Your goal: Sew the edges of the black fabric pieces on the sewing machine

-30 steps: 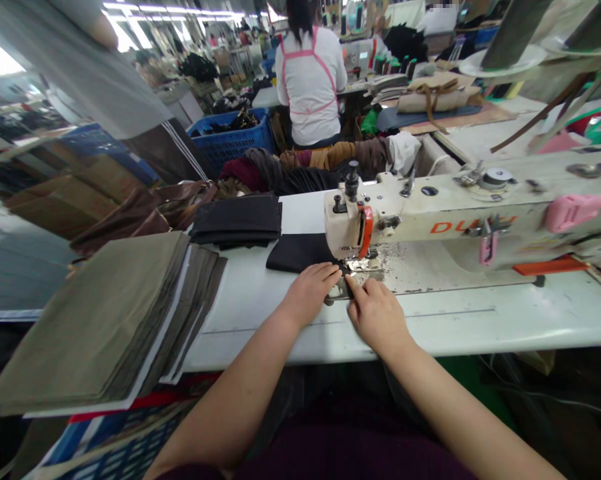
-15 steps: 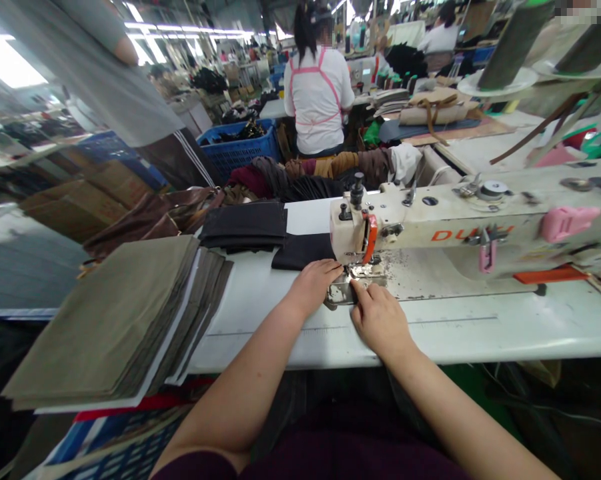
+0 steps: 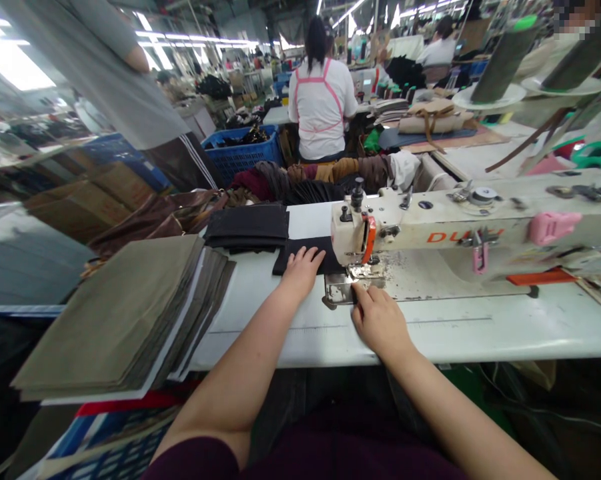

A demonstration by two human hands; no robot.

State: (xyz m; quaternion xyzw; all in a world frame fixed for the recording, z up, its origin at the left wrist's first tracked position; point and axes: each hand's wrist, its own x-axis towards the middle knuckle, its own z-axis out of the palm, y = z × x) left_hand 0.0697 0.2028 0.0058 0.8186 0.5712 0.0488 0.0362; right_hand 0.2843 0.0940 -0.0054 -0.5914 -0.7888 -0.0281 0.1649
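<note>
While the left hand (image 3: pixel 301 272) rests on black fabric (image 3: pixel 331 263), the right hand (image 3: pixel 380 319) reaches to a sewing machine (image 3: pixel 410 233).

Seen from the head camera, the left fingers lie slightly spread across the fabric, which sits flat on a white worktable (image 3: pixel 455 337), its right end by the presser foot (image 3: pixel 364 271); the right index finger points to the metal plate (image 3: pixel 337 289) just in front of the foot, the other fingers bent in close together, and whether they pinch anything cannot be told; a black stack (image 3: pixel 247 228) lies just beyond the fabric to the left, with a larger olive stack (image 3: pixel 115 307) nearer the wearer; behind the worktable, a co-worker in a white top with pink straps (image 3: pixel 323 110) faces away, near a blue basket (image 3: pixel 243 158).
</note>
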